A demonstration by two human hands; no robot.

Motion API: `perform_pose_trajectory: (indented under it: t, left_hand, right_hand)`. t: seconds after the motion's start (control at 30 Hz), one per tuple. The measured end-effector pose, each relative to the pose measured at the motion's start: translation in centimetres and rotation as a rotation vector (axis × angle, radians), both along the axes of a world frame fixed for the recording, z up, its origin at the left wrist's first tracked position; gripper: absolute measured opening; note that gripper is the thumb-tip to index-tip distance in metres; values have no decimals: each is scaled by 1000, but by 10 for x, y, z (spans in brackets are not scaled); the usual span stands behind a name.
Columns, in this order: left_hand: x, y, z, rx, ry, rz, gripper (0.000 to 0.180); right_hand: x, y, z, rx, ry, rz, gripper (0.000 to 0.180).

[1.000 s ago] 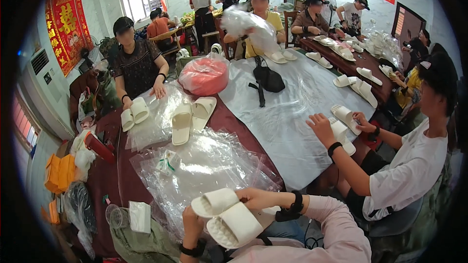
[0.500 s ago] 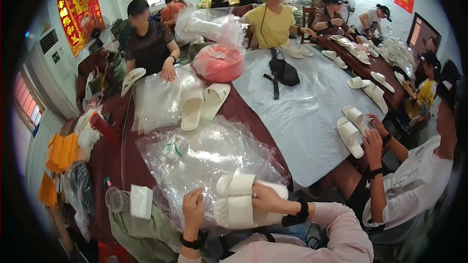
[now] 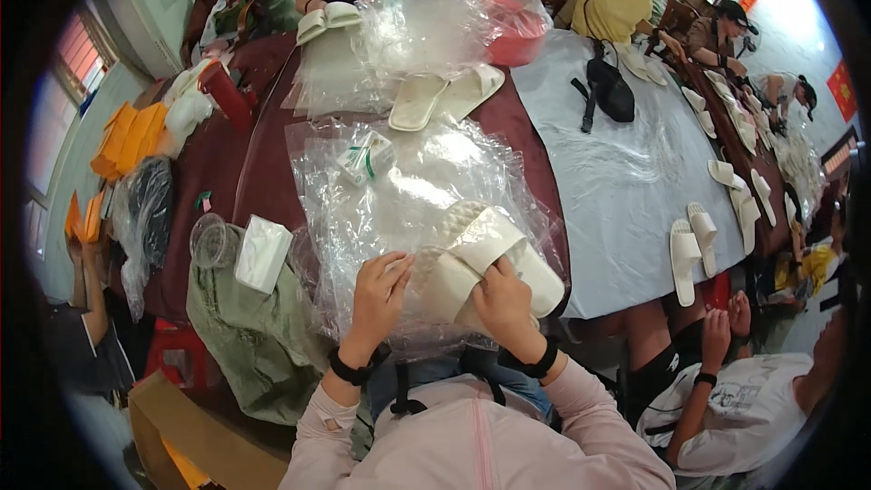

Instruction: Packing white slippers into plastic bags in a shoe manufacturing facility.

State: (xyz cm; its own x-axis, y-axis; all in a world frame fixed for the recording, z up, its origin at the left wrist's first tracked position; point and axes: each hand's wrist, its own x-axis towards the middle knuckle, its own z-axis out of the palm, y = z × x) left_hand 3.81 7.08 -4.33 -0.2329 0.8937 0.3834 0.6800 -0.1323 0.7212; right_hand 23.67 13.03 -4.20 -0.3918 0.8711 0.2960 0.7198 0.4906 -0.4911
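A pair of cream slippers [image 3: 481, 259], held upright half a second ago, has been tipped flat onto the heap of clear plastic bags [image 3: 408, 181], so bagging appears under way. The slippers are gripped by the right hand [image 3: 501, 301]; a bag edge is pinched by the left hand [image 3: 379, 290]. Beyond the heap, a long maroon table [image 3: 218, 154] is crowded by seated workers.
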Motion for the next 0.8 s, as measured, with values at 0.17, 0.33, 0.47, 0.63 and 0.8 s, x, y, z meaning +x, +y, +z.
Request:
perform_pose_trajectory:
  t: [0.17, 0.33, 0.47, 0.63, 0.8]
  left_hand:
    - [4, 1, 2, 75, 100, 14, 20]
    - [3, -1, -2, 40, 33, 22, 21]
    - [7, 0, -8, 76, 181, 24, 22]
    - [2, 1, -10, 89, 128, 44, 27]
    - [18, -1, 6, 54, 381, 352, 60]
  right_hand:
    - [-19, -4, -8, 3, -86, 95, 16]
    - [-24, 13, -25, -18, 35, -44, 16]
    - [-39, 4, -23, -76, 6, 28, 15]
    - [-50, 30, -42, -81, 54, -98, 18]
    - [-55, 16, -31, -146, 138, -120, 19]
